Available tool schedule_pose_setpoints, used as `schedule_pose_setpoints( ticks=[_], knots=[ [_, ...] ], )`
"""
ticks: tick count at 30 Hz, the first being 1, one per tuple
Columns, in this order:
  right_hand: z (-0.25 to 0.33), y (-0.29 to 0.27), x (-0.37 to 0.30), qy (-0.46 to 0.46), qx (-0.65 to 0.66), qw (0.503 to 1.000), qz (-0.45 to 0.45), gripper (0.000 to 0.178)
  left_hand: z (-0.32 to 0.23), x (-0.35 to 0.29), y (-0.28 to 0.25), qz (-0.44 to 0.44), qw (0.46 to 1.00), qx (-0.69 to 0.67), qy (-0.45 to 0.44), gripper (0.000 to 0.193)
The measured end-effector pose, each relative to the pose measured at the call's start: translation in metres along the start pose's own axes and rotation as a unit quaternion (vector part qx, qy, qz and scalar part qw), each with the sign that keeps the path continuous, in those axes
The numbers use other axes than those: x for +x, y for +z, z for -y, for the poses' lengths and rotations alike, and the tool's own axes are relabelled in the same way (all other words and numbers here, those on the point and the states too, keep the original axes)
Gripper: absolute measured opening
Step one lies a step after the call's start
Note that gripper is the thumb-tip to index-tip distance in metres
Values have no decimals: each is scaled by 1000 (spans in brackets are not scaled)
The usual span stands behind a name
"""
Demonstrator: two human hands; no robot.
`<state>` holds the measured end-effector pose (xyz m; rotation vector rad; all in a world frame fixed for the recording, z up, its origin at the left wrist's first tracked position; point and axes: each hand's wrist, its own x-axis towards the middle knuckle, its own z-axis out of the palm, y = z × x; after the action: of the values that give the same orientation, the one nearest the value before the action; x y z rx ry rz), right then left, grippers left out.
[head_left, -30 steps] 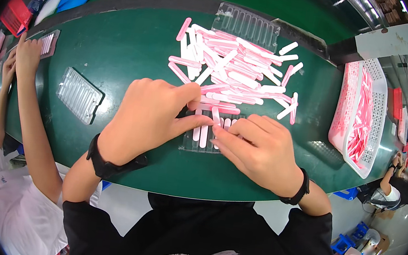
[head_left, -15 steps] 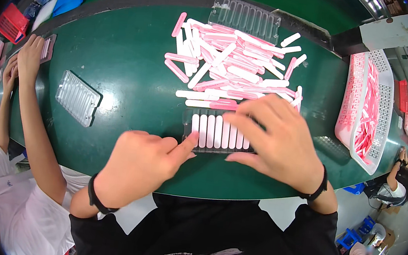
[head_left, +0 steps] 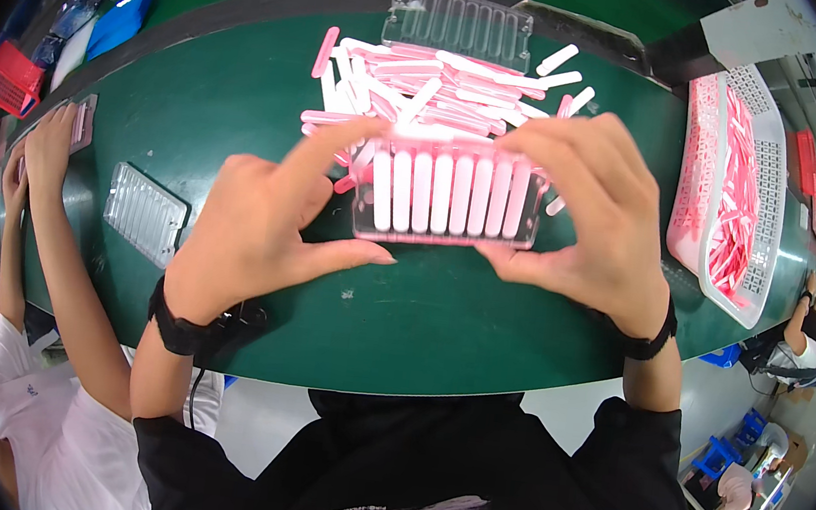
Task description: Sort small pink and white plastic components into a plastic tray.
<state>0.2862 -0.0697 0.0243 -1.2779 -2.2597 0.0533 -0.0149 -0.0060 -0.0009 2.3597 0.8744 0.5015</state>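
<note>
Seven white sticks fill the clear slotted tray (head_left: 450, 197), lifted above the green table (head_left: 244, 105). The left hand (head_left: 266, 219) pinches its left edge, the right hand (head_left: 594, 211) clasps the right. Filling looks finished; setting it aside level seems next.

Clear plastic tray packs (head_left: 450, 194), green table (head_left: 246, 85)
</note>
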Motion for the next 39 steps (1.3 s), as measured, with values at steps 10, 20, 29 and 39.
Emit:
schedule_pose_setpoints(
  ticks=[10,20,29,39],
  knots=[
    [-7,2,3,-45,36,995,-82,67,6,-3,26,-68,986,-147,-23,105],
    [-9,3,2,-47,41,996,-70,69,7,-6,30,-109,982,-153,-2,96],
    [-9,4,0,-45,48,995,-68,68,9,-8,31,-114,981,-156,8,96],
    [-6,3,1,-34,45,996,-64,68,7,-8,27,-102,983,-155,-10,95]
  ],
)
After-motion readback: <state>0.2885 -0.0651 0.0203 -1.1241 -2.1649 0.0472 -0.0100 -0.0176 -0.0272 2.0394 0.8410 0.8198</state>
